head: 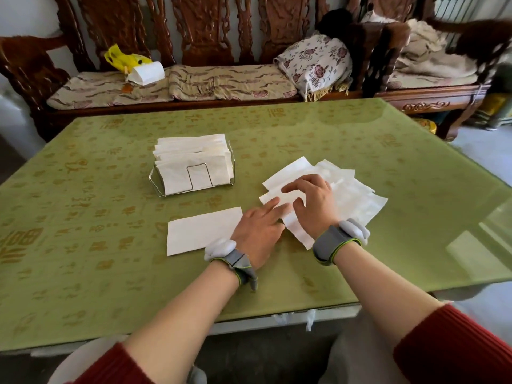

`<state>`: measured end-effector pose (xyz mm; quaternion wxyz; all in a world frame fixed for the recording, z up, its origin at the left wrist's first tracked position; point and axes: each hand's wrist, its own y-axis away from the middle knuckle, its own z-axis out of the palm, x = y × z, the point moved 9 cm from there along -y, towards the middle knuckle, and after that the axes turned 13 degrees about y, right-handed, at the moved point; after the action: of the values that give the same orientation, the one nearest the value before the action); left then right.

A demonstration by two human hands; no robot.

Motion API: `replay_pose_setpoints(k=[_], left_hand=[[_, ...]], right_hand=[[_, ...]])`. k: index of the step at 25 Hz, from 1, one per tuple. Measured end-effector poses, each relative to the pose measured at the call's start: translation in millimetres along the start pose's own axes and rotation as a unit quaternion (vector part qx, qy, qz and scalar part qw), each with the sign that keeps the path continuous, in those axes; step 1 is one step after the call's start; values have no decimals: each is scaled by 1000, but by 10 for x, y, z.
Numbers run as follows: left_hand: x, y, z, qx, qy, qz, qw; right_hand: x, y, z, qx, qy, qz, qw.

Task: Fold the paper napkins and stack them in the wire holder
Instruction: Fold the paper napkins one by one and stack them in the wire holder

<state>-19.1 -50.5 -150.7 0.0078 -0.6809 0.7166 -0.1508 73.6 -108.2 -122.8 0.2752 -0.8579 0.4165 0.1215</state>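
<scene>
Head cam is the only angle, so here goes: the wire holder sits left of centre on the green table, already packed with a good batch of folded napkins standing in it. Nearer the person, and apart from the holder, one folded napkin lies flat on its own. To the right of that is the loose pile, sheets fanned out messily over each other. Both hands are working at that pile. The left hand is open, fingers out straight, with the fingertips touching the pile's near-left edge. The right hand lies palm-down on top of the pile, fingers spread and only lightly bent, resting on the top sheet, not wrapped round anything. Grey wristbands on both wrists, fwiw. I honestly can't tell how many of those loose sheets are already folded, since it's all white on white. My read is that this is the start of another fold: separating or squaring up the top sheet. The next move probably needs one sheet teased off without dragging its neighbours. Then comes a clean crease against the table, and at some point the flat one goes into the holder with the rest, which looks fairly full.
</scene>
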Motion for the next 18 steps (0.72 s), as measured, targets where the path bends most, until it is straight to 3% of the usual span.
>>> replay_pose_setpoints(k=[4, 6, 10, 13, 16, 18], left_hand=[[127, -140, -112, 46, -7, 71, 996], [71, -138, -174, 74, 58, 48, 994], [-216, -42, -396, 148, 185, -75, 969], [-314, 108, -633, 211, 208, -77, 952], [-340, 239, -691, 196, 181, -62, 962], [-340, 333, -683, 181, 154, -48, 970]], right_hand=[[279, 73, 50, -5, -2, 32, 999], [251, 77, 64, -9, -10, 28, 1000], [284, 33, -58, 24, -31, 41, 998], [415, 2, -119, 25, -45, 73, 996], [588, 1, -3, -36, -76, 150, 985], [575, 13, 53, -45, -94, 153, 983]])
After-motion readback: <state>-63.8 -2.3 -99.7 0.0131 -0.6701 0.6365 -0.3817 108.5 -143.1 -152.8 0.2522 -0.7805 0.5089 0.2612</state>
